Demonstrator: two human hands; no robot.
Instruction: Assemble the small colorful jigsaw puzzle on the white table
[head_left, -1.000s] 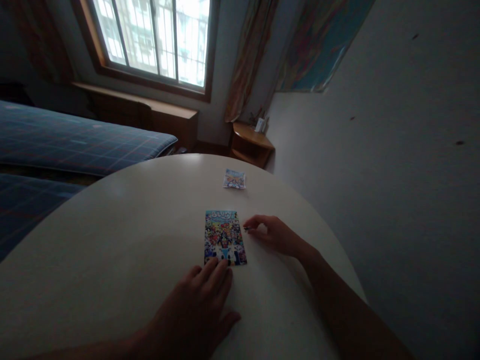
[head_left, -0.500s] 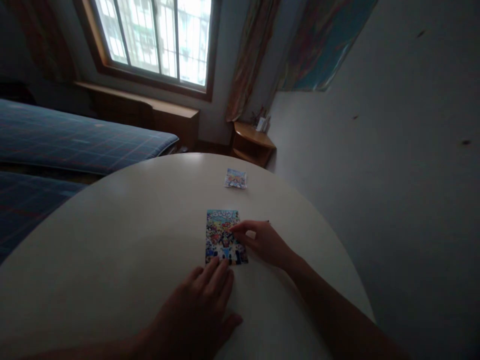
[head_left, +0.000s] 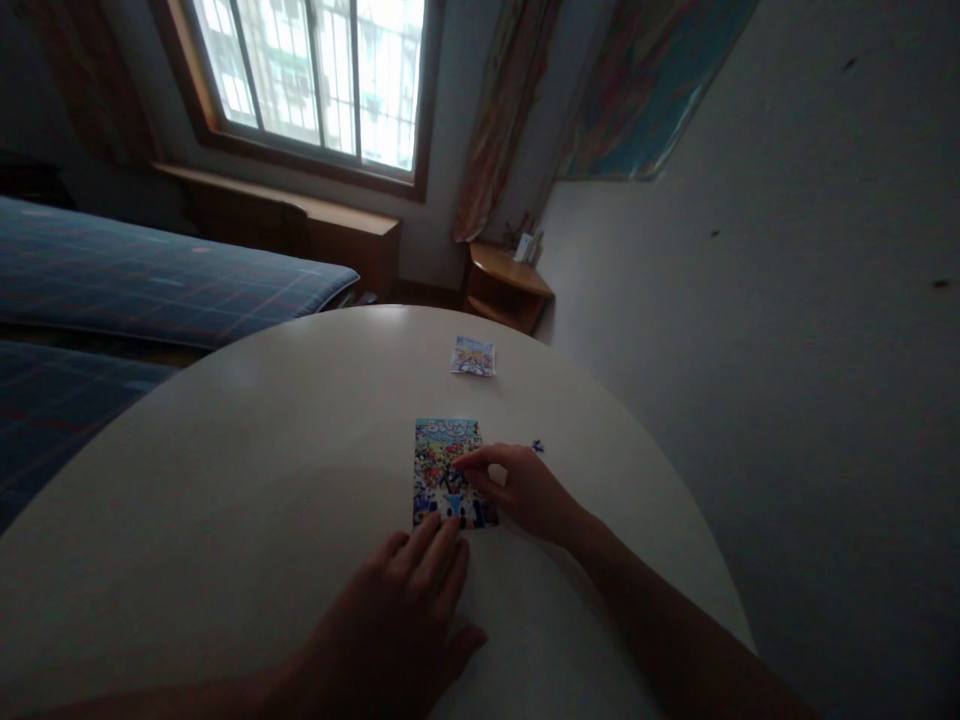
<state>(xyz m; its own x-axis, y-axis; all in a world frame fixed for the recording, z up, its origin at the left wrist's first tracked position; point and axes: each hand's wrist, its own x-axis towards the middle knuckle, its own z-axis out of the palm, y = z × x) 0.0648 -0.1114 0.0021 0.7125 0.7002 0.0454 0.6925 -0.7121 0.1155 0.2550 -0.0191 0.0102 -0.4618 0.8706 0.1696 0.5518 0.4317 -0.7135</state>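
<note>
Right hand (head_left: 534,492) has moved onto picture card (head_left: 431,480), frame centre: work now on its face | thumb near forefinger (cannot tell if pinching anything) | left hand (head_left: 397,595), lower centre, fingers extended over card's bottom edge

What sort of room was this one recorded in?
Probably a bedroom in a home: a blue plaid mattress lies at the left, a patterned curtain hangs beside the window, and a small wooden corner shelf stands beyond the table.

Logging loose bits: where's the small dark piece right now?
In the head view, the small dark piece lies on the white table, to the right of the colourful printed sheet, just beyond the right hand.
</note>
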